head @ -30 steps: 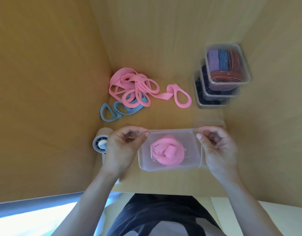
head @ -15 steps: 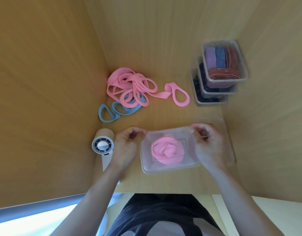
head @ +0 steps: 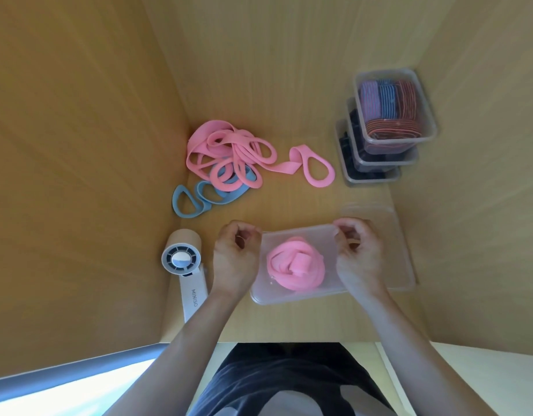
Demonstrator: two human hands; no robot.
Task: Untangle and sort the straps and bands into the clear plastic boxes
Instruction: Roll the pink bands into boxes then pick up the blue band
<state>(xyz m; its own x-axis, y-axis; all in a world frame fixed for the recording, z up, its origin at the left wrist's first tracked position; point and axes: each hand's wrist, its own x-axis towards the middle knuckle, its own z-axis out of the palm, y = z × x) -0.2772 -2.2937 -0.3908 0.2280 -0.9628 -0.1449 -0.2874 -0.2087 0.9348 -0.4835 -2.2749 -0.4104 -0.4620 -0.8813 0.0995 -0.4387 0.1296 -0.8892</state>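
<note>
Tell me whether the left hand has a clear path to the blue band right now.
Probably yes, once it lets go. The left hand is pinching the clear box, and bare tabletop lies between it and the blue band; only the band's far end is under the pink tangle.

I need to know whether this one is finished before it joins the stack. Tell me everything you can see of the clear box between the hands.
The clear plastic box is a shallow, rounded-corner rectangle of cloudy see-through plastic, lying on the wooden shelf. A coiled pink band sits inside. The left hand and right hand pinch its far corners, seemingly at a lid. Another clear piece lies partly under its right side.
</note>
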